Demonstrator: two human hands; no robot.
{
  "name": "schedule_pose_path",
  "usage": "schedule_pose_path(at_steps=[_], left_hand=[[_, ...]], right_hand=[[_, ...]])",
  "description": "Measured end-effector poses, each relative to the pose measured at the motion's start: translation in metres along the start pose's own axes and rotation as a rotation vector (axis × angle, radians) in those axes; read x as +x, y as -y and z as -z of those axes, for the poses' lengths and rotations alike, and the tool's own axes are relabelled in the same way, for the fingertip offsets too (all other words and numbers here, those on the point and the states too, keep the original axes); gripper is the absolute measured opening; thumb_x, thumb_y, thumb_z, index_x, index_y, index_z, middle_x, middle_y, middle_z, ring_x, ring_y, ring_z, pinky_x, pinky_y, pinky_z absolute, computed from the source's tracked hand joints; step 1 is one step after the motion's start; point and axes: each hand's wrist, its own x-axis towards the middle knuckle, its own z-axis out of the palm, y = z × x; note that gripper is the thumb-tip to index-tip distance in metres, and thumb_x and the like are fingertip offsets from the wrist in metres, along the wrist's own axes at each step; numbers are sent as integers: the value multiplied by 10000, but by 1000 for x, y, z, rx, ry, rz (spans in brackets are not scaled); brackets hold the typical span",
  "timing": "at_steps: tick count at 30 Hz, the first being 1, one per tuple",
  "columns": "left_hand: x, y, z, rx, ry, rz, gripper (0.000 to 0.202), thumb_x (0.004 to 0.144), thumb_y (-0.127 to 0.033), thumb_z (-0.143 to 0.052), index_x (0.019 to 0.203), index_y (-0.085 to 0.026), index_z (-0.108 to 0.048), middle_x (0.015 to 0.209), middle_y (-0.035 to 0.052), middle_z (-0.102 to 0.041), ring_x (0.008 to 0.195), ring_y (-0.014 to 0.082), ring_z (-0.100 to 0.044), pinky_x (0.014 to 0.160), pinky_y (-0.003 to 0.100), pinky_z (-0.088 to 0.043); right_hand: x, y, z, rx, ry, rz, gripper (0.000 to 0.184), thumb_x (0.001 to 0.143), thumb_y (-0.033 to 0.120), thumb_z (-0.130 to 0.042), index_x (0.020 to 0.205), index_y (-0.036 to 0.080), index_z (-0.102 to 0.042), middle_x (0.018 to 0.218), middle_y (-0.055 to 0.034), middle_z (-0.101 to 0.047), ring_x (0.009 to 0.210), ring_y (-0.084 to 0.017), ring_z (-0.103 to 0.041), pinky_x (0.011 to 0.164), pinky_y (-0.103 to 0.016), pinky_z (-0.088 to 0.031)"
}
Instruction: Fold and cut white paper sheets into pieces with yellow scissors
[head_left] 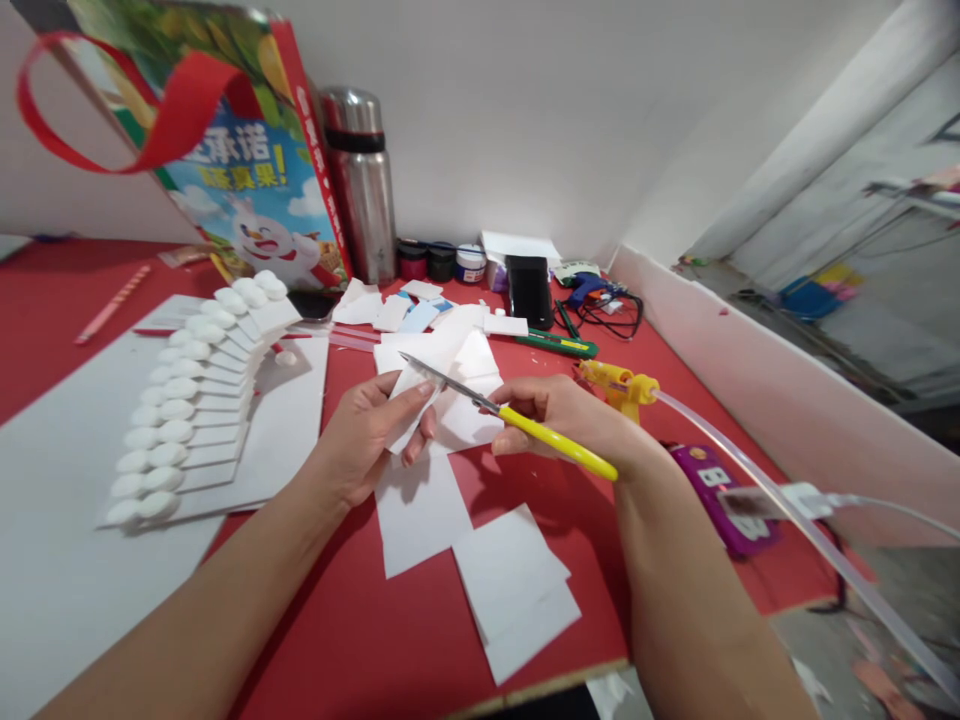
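My left hand [375, 428] pinches a small piece of white paper [406, 412] between thumb and fingers. In my right hand [555, 405] is a pair of scissors [559, 440] with yellow handles, its blades pointing left across the top of that piece. Whether the blades are parted is hard to make out. Beneath the hands lie more white sheets [424, 515], and a small stack of white paper squares [517, 590] rests near the table's front edge. To the left, a curved white model [217, 400] stands on a white board, built of strips topped with rows of white oval pieces.
A gift box [255, 190] with a red ribbon and a steel thermos [367, 190] stand at the back left. Paint jars [441, 262], paper scraps and a green utility knife [559, 343] lie behind the hands. At right are a yellow glue gun [619, 385] and a purple case [724, 495].
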Motion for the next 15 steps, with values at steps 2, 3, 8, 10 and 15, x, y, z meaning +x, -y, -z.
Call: schedule_pose_path(at_steps=[2, 3, 8, 10, 15], left_hand=[[1, 1, 1, 4, 4, -2, 250, 865, -338, -761, 774, -150, -623, 599, -18, -647, 388, 47, -489, 395, 162, -371], [1, 1, 1, 7, 8, -3, 256, 866, -339, -761, 766, -151, -619, 599, -18, -646, 388, 48, -490, 396, 164, -372], [2, 5, 3, 39, 27, -11, 266, 859, -360, -764, 763, -162, -616, 609, -16, -649, 395, 61, -492, 402, 185, -372], [1, 5, 3, 71, 0, -62, 259, 863, -371, -755, 768, -166, -629, 621, -13, -650, 423, 78, -515, 429, 205, -399], [0, 2, 11, 405, -354, -476, 208, 895, -407, -700, 915, -202, -730, 891, 26, -736, 781, 174, -671, 755, 303, -543]], right_hand=[[0, 0, 0, -8, 1, -18, 440, 684, 518, -855, 961, 187, -768, 717, 11, -630, 585, -111, -495, 533, -256, -361], [0, 0, -1, -9, 4, -35, 435, 686, 517, -854, 950, 183, -766, 681, 24, -601, 553, -98, -462, 511, -251, -340], [-1, -1, -1, 84, 19, -74, 452, 707, 513, -847, 967, 161, -733, 574, 66, -498, 451, -61, -369, 422, -222, -260], [-1, -1, 0, 155, -36, -31, 442, 726, 516, -834, 953, 157, -712, 564, 69, -493, 433, -57, -369, 403, -212, -250], [3, -2, -3, 260, -324, 85, 416, 724, 527, -835, 844, 167, -663, 495, 78, -471, 372, -57, -374, 381, -213, -258]])
